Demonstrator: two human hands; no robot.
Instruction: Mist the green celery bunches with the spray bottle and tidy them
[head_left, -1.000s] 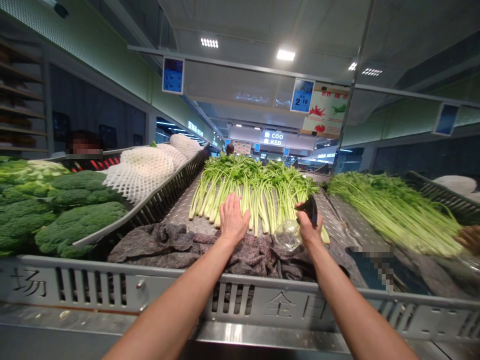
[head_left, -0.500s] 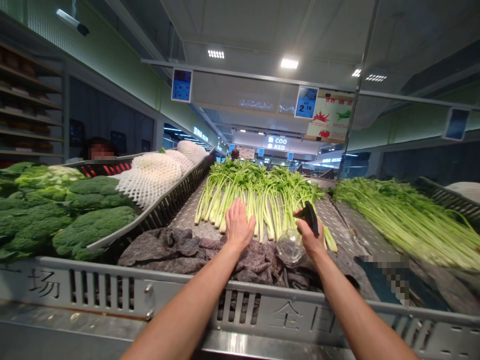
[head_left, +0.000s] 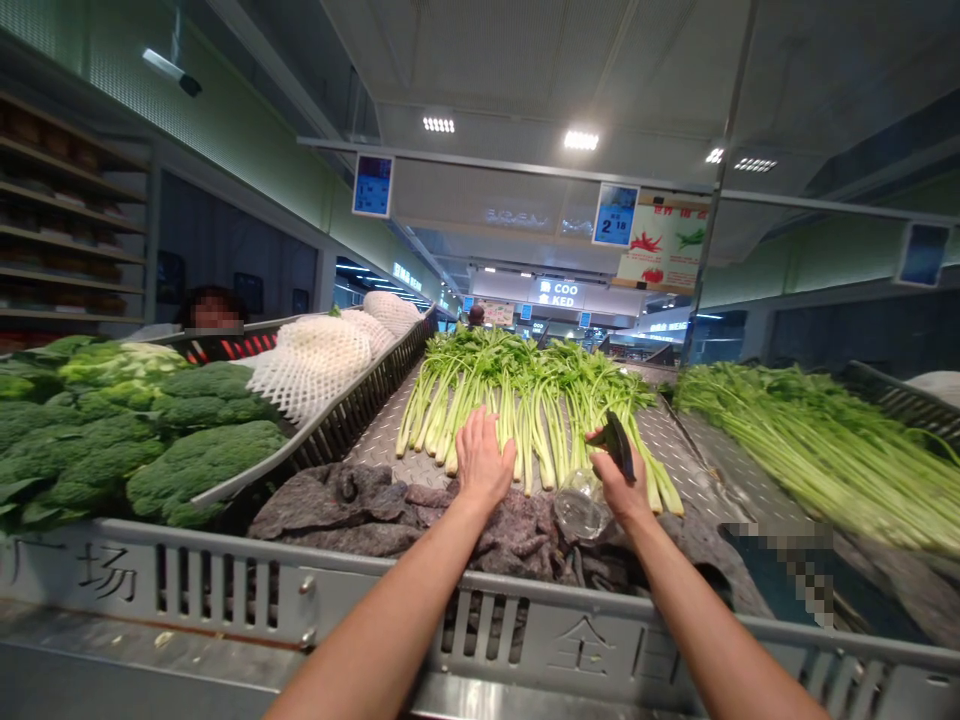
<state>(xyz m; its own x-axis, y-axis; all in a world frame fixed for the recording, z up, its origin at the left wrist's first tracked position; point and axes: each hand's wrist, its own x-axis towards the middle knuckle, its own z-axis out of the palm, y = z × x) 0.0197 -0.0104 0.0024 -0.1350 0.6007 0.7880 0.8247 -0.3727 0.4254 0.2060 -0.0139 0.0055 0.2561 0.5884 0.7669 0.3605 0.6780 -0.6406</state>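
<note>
Centrally, the left hand (head_left: 484,458), grip apart, lies over the celery (head_left: 551,420); the right hand (head_left: 624,492) clamps its grip on a sprayer (head_left: 619,448). Hard pressing could bruise the celery.

"COO KED" sign (head_left: 557,293), "2 18" tag (head_left: 616,215)

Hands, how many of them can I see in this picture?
2. The left hand is over the celery stalks, and the right hand holds the clear bottle by its black top. Hands of people farther back may be hidden.
</note>
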